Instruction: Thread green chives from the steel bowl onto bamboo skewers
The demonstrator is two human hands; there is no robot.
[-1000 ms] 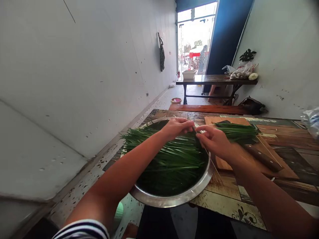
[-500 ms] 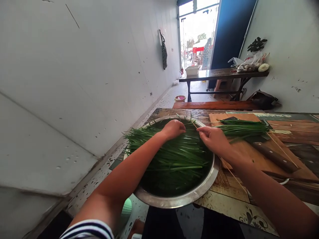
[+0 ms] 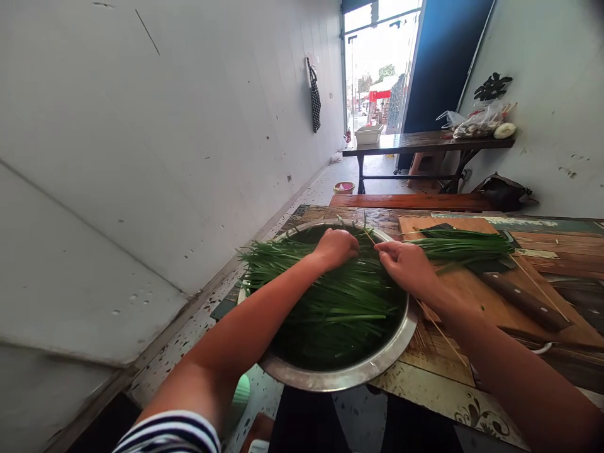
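Note:
A wide metal basin [image 3: 325, 380] holds water and long green garlic chives [image 3: 344, 292], whose ends hang over its left rim. My left hand [image 3: 338, 248] is over the chives at the far side, fingers curled in a pinch; what lies between them is hidden. Close by on the right, my right hand [image 3: 404, 264] pinches a thin bamboo skewer [image 3: 370, 237] between thumb and forefinger. The skewer slants up and left over the basin's far rim, near some thin chive leaves. Fingertips of the two hands are a short gap apart.
Right of the basin, a wooden cutting board [image 3: 472, 296] bears more chives [image 3: 467, 245] and a knife with a dark handle [image 3: 521, 301]. Loose skewers [image 3: 421, 333] lie beside the basin. Beyond stand a bench [image 3: 410, 201] and a dark table [image 3: 425, 139] with a white tub [image 3: 369, 134].
My left hand has shifted slightly right, toward my right hand. The right hand keeps its pinch on the skewer. The whole view has moved a little.

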